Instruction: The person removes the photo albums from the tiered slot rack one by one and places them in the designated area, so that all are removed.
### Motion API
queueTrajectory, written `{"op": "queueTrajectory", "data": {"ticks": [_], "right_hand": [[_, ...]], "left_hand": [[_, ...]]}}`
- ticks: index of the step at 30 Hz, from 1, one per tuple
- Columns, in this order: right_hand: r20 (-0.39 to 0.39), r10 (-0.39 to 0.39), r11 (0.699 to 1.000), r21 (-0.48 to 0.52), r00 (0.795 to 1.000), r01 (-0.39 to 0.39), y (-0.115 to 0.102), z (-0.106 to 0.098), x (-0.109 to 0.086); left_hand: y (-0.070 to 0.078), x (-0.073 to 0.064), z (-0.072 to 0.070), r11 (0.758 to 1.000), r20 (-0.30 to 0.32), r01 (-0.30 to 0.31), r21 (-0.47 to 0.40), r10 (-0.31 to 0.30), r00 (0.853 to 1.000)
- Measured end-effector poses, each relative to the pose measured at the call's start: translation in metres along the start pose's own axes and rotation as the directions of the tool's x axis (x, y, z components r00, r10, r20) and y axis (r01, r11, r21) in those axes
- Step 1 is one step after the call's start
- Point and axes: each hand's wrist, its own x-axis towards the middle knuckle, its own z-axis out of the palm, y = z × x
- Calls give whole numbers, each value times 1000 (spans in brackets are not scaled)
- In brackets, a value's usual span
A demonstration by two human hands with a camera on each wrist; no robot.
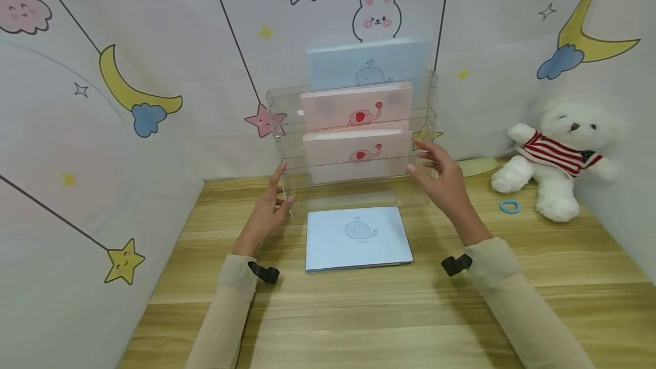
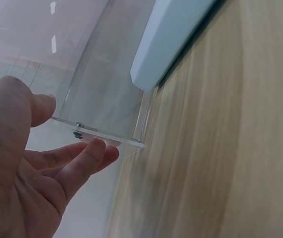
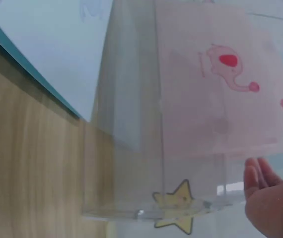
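Clear rack [image 1: 353, 130] edges faint — both hands [image 1: 266, 209] open beside it.

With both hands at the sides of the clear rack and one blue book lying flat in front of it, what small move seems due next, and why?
Probably the right hand drops to the blue whale book and takes its edge. That book lies flat on the table before the acrylic rack, whose front tier looks unfilled while the tiers behind hold books. Both the right and left hand are open beside the rack, holding nothing.
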Motion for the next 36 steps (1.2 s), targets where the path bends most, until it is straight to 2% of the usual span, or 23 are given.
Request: {"op": "queueTrajectory", "data": {"ticks": [10, 20, 28, 36], "right_hand": [[12, -8, 1000, -21, 1000, 9, -4, -4, 18], [47, 0, 998, 70, 999, -3, -4, -4, 30], [67, -9, 997, 73, 998, 4, -6, -4, 37], [82, 7, 996, 85, 997, -14, -8, -3, 39]], "left_hand": [[2, 1, 0, 1000, 1, -13, 22, 13, 1000], [1, 2, 2, 1000, 6, -9, 11, 9, 1000], [2, 3, 1, 1000, 11, 8, 9, -8, 1000], [0, 0, 0, 1000, 4, -13, 10, 13, 1000]]}}
